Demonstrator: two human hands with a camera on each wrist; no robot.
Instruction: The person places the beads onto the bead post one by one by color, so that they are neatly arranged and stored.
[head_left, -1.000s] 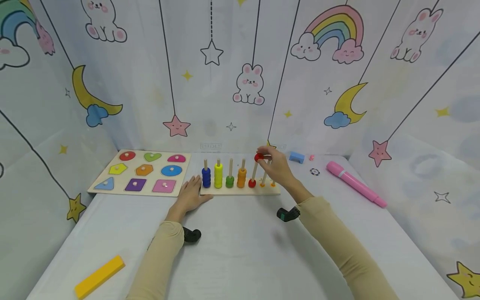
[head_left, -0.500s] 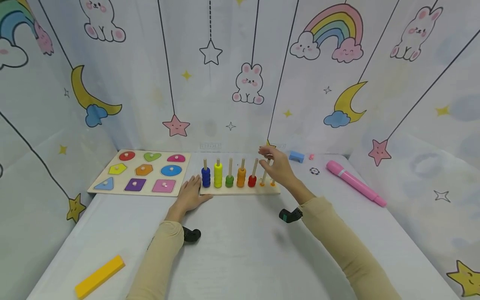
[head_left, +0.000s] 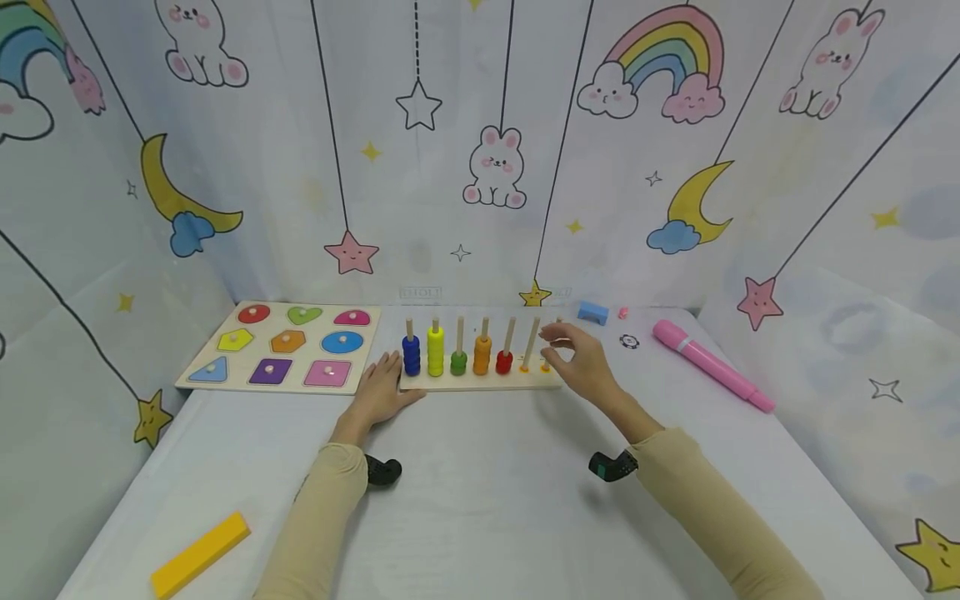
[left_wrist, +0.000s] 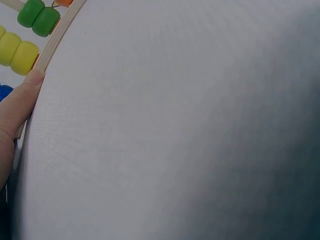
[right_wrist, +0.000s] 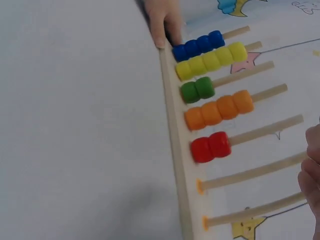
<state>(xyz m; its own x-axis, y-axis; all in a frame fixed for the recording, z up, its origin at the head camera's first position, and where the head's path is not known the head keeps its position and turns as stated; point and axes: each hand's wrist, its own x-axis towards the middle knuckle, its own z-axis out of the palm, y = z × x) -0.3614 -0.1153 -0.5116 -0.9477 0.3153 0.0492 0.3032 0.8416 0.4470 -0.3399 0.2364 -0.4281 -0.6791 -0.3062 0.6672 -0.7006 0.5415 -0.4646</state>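
Note:
A wooden bead stacker [head_left: 480,382] stands upright at the back of the table with a row of pegs. In the right wrist view its pegs carry several blue beads [right_wrist: 199,46], several yellow beads [right_wrist: 211,61], two green beads [right_wrist: 197,90], several orange beads [right_wrist: 219,110] and two red beads [right_wrist: 211,147]. The two rightmost pegs are bare, with orange bases. My left hand [head_left: 378,392] rests at the stacker's left end, its thumb touching the front edge. Beside the right end, my right hand [head_left: 588,367] is raised near the last peg, thumb and fingers apart, holding nothing visible.
A shape puzzle board [head_left: 292,387] lies left of the stacker. To the right are a blue block [head_left: 593,313], a small pink piece [head_left: 623,313], a black-and-white disc [head_left: 629,342] and a pink marker [head_left: 712,367]. A yellow bar [head_left: 200,556] lies front left.
A red bead held by my right hand has dropped onto the red peg, which now carries two. The right hand has let go and moved right. My left hand has stayed put.

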